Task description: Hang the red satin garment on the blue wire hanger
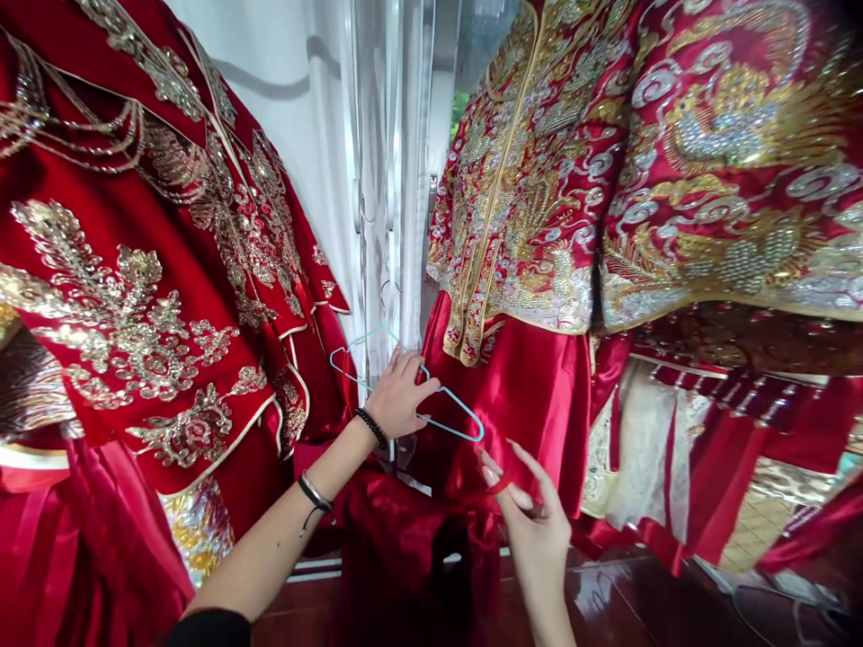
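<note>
A light blue clothes hanger (465,410) is tilted in front of me, its hook end pointing up. My left hand (399,395), with bracelets on the wrist, is closed around the hanger's middle. To the lower right, my right hand (532,508) pinches a thin red strap (497,488) between thumb and fingers, just below the hanger's right end. The strap appears to belong to a dark red satin garment (397,530) that hangs below both hands. How the garment is held on its left side is hidden behind my left arm.
Red jackets with silver beading (162,359) hang close on the left. Gold-embroidered red jackets (519,198) and red skirts (539,404) hang on the right. Behind stand a white curtain (283,54) and metal poles (355,162). Dark red tiles (620,593) cover the floor.
</note>
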Demonstrator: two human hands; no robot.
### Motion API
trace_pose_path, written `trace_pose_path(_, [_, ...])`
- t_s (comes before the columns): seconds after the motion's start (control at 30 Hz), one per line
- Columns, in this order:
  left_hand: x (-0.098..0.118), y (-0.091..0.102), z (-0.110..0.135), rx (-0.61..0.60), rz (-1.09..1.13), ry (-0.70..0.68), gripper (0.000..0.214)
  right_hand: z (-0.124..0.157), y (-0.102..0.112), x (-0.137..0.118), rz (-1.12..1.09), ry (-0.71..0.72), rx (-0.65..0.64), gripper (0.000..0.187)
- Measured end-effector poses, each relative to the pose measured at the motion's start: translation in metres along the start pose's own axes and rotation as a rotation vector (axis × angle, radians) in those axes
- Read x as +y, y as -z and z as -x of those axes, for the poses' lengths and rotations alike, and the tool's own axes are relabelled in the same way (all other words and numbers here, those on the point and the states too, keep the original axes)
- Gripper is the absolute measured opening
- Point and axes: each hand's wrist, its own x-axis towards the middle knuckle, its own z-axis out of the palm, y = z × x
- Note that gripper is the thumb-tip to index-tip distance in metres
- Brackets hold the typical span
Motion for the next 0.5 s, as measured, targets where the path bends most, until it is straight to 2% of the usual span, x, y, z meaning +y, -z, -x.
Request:
trace_pose_path(0.1, [-0.001,-0.003,0.002,0.007,0.012,-0.005,0.045,-0.01,-0.008,-0.011,0.028,0.021,-0.017,0.066])
trace_pose_path(0.23, [0.002,-0.005,0.003,0.025,0.032,0.01,0.045,-0.027,-0.02,-0.028,0.147,0.083,-0.139,0.068])
trace_pose_path(0.5, [0.006,-0.016,0.007,0.103,0.112,0.081,0.044,-0.067,-0.052,-0.054,0.603,0.279,-0.361,0.04])
